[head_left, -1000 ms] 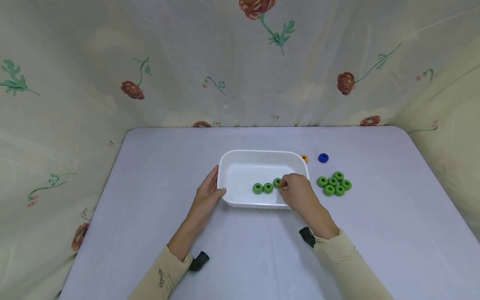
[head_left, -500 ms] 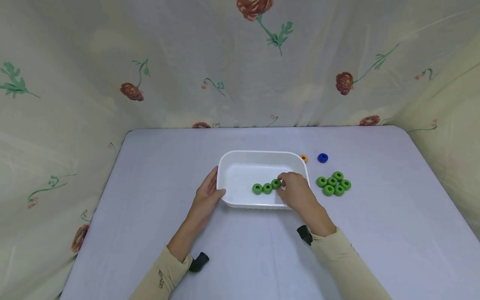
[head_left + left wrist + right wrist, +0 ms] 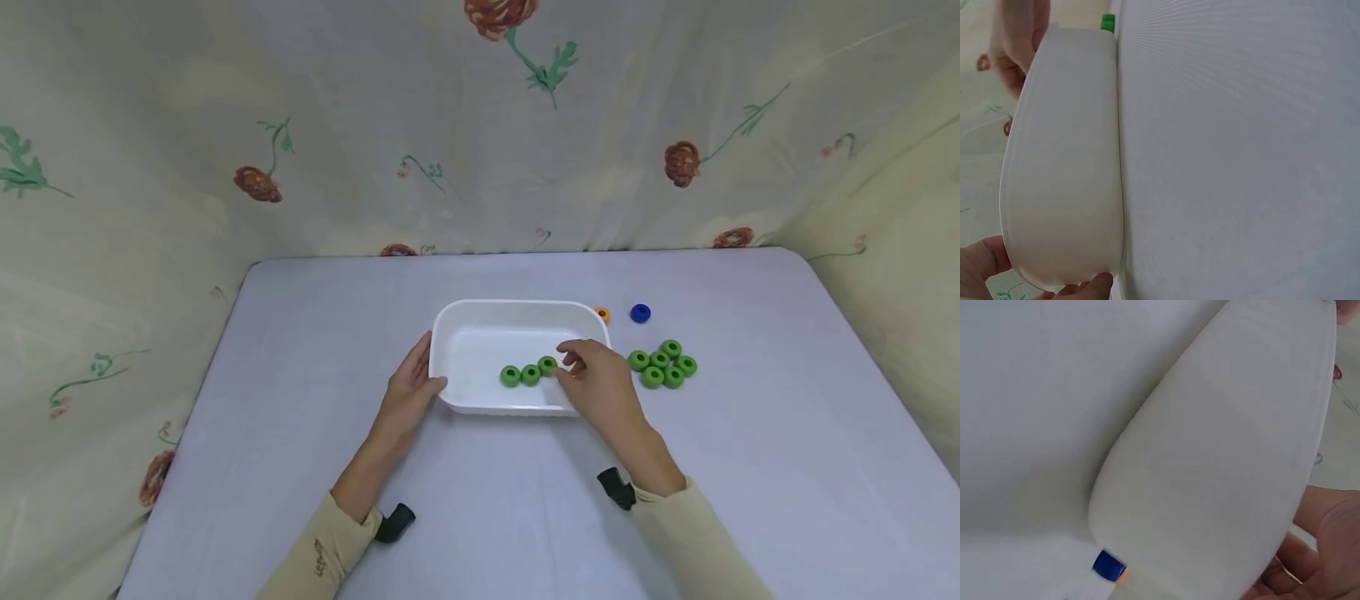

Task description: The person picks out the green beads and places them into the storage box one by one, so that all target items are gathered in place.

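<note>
Three green, round, holed beads point(image 3: 529, 380) lie in a white rectangular tray point(image 3: 487, 342) the left hand point(image 3: 405, 398) grips; the right hand's point(image 3: 602, 383) fingers, slightly parted, are beside the rightmost. Outside: six green beads point(image 3: 656, 366), one blue bead point(image 3: 640, 317), one orange bead point(image 3: 607, 316). Sleeve lettering point(image 3: 320, 557) is illegible.

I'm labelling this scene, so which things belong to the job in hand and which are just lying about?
In the job:
Tray, held by the left hand
Three green rings inside, one at the right hand
Six green rings outside, probably

Seemingly just lying about:
Blue ring
Orange ring, partly hidden
</note>
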The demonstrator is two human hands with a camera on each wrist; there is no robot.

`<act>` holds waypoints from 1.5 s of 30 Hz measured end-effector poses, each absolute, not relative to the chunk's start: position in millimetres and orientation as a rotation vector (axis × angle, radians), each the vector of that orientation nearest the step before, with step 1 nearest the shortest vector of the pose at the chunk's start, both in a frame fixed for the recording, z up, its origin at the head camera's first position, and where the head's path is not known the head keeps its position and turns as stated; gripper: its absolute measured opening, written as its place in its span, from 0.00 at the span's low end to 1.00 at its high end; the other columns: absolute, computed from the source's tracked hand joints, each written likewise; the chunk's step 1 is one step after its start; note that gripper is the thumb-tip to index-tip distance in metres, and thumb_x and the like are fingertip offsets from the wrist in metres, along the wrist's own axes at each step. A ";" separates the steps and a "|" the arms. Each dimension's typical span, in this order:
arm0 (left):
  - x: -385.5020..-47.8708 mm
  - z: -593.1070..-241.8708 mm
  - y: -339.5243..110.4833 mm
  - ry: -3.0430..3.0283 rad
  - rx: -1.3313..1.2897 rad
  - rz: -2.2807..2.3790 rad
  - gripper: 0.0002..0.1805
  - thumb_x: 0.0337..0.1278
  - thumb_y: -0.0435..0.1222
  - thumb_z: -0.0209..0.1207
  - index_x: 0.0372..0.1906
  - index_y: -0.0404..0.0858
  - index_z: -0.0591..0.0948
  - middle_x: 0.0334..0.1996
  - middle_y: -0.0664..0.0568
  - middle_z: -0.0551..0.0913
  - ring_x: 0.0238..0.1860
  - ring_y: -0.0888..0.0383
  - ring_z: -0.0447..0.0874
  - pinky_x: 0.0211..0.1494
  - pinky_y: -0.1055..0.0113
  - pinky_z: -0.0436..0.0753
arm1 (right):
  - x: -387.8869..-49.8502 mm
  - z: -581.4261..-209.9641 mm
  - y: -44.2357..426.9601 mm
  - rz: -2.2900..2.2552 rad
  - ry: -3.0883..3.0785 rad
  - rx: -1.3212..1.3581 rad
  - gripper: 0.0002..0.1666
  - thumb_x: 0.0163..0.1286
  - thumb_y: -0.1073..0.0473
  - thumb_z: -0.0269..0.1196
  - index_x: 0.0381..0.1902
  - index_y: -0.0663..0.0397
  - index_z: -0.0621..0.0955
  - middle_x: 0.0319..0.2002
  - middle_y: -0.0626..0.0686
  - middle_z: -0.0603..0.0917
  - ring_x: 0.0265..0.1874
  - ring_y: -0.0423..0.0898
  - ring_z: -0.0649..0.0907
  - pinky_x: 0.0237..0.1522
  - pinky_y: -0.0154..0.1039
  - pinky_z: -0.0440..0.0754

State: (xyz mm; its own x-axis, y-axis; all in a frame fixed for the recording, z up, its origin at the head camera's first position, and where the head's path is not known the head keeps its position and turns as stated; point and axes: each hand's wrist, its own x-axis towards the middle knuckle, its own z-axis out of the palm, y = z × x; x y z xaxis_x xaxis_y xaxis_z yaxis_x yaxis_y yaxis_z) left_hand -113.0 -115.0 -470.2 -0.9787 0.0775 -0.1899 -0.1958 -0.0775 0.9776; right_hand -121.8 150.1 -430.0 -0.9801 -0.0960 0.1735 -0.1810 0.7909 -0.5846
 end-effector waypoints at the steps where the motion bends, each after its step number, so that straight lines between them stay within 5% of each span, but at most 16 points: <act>1: -113.0 -470.0 -115.4 1.997 -0.133 2.173 0.42 0.64 0.26 0.53 0.81 0.47 0.54 0.81 0.53 0.53 0.82 0.56 0.51 0.83 0.62 0.61 | -119.3 -430.6 152.2 0.980 -2.796 0.207 0.18 0.64 0.63 0.69 0.51 0.64 0.84 0.36 0.58 0.86 0.32 0.50 0.84 0.35 0.41 0.84; 10: -113.8 -471.3 -116.2 1.997 -0.126 2.174 0.43 0.63 0.25 0.53 0.81 0.45 0.53 0.81 0.51 0.52 0.82 0.55 0.50 0.83 0.61 0.60 | -108.6 -447.3 189.9 1.172 -2.502 -0.129 0.17 0.70 0.56 0.66 0.51 0.61 0.85 0.37 0.58 0.87 0.33 0.40 0.80 0.32 0.15 0.75; 19: -114.0 -469.5 -113.7 2.001 -0.143 2.163 0.42 0.63 0.25 0.53 0.81 0.46 0.53 0.81 0.53 0.52 0.82 0.56 0.51 0.83 0.62 0.60 | -102.6 -462.5 233.9 1.176 -2.499 -0.406 0.16 0.68 0.56 0.66 0.49 0.60 0.87 0.38 0.60 0.89 0.27 0.23 0.76 0.28 0.14 0.75; 34: -114.3 -469.8 -113.7 2.006 -0.143 2.156 0.43 0.63 0.25 0.53 0.81 0.46 0.53 0.81 0.52 0.52 0.82 0.55 0.51 0.83 0.61 0.60 | -101.1 -465.0 250.3 1.139 -2.745 -0.527 0.23 0.69 0.56 0.66 0.57 0.64 0.82 0.37 0.60 0.86 0.24 0.36 0.78 0.20 0.25 0.77; 45: -113.4 -470.2 -115.5 1.998 -0.120 2.161 0.42 0.64 0.25 0.53 0.81 0.46 0.53 0.81 0.53 0.52 0.82 0.55 0.50 0.83 0.61 0.60 | -99.3 -465.9 247.1 1.114 -2.783 -0.504 0.21 0.65 0.57 0.69 0.52 0.64 0.84 0.38 0.60 0.87 0.31 0.43 0.80 0.24 0.24 0.75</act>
